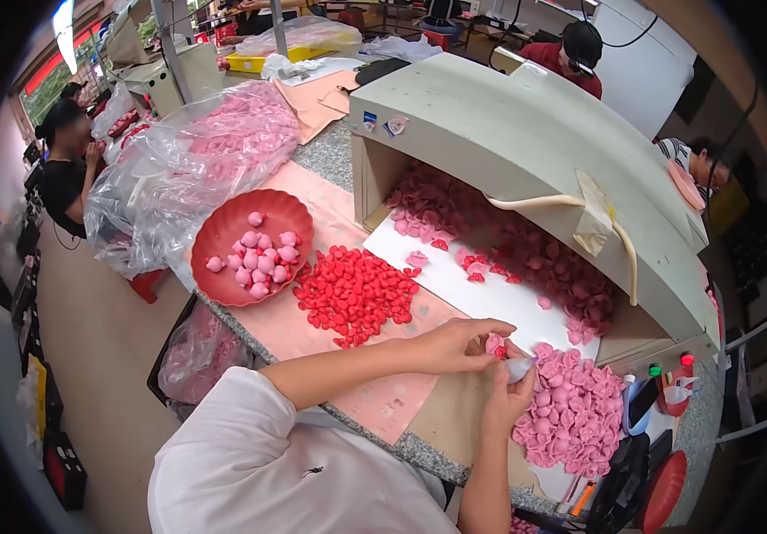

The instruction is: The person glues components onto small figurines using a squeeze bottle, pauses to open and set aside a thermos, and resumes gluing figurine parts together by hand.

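Note:
My left hand (459,345) is closed, its fingers pinching a small pink piece (495,343) with a red part on it. Close beside it, my right hand (510,392) is wrapped round a whitish, translucent pointed tube (518,368), whose tip is near the pink piece. A heap of pink pieces (575,414) lies just right of my right hand. Left of my hands, a pile of small red pieces (357,289) rests on pink paper. Farther left, a red scalloped bowl (214,222) holds several pink balls with red parts.
A large grey curved housing (526,133) stands in front, with pink and red pieces on a white board (455,280) beneath it. Plastic bags (179,169) lie back left. A phone (642,402), pens and a red dish (666,491) are at right. Other people sit farther away.

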Demonstrator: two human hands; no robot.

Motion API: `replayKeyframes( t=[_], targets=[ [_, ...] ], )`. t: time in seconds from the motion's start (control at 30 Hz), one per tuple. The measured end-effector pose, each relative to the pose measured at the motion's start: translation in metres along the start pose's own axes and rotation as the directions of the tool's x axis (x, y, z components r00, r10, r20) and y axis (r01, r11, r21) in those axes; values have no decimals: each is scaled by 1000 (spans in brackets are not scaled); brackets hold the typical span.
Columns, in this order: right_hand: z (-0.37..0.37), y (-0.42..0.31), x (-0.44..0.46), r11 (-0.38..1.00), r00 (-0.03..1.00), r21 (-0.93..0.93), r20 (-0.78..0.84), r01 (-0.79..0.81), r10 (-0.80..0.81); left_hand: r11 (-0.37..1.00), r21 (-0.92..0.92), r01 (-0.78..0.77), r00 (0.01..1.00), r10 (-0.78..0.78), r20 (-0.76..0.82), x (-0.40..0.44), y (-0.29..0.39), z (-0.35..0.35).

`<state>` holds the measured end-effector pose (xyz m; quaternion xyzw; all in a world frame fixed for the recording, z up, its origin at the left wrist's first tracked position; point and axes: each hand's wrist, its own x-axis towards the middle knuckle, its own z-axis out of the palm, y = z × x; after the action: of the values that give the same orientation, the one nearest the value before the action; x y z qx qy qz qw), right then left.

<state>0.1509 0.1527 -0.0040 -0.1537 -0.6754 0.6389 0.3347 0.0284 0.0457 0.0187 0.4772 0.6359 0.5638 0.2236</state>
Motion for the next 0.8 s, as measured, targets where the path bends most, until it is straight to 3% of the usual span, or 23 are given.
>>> replayKeyframes(
  t=[0.13, 0.2, 0.23, 0.3, 0.33, 0.4, 0.47, 0.53, 0.7, 0.73, 0.8],
  targets=[
    [12, 8, -11, 996, 998, 91, 58, -1, -4, 976, -218, 23, 991, -51, -121, -14, -21, 6],
    [18, 9, -16, 992, 996, 122, 90, 15, -26, 780, -623, 58, 977, -173, -127, -17, -25, 6],
    [20, 8, -17, 993, 992, 115, 123, -1, -13, 779, -625, 51, 976, -172, -134, -19, -24, 4],
    [23, 10, -19, 994, 987, 105, 161, -16, -1, 583, -787, 202, 919, -391, -53, -27, -21, -3],
    [24, 14, -19, 991, 986, 128, 165, -33, 11, 581, -790, 197, 919, -390, -57, -29, -19, -8],
    [24, 12, -16, 988, 985, 143, 169, -54, 29, 337, -914, 226, 886, -461, 49, -32, -19, -18],
    [16, 1, -6, 978, 971, 66, 151, -199, 188, 303, -926, 226, 868, -495, 50, -36, -27, -21],
    [13, -4, 2, 989, 978, 12, 146, -150, 146, 266, -934, 237, 888, -450, 97, -41, -38, -26],
    [21, -6, 20, 966, 986, 259, 161, -2, -41, 196, -925, 327, 879, -423, 221, -46, -26, -30],
    [19, -3, 22, 972, 990, 237, 142, -10, -24, 171, -923, 344, 874, -418, 249, -46, -25, -28],
    [13, 6, 26, 967, 993, 229, -17, 115, -114, 338, -870, 358, 903, -362, 231, -47, -25, -28]
  ],
)
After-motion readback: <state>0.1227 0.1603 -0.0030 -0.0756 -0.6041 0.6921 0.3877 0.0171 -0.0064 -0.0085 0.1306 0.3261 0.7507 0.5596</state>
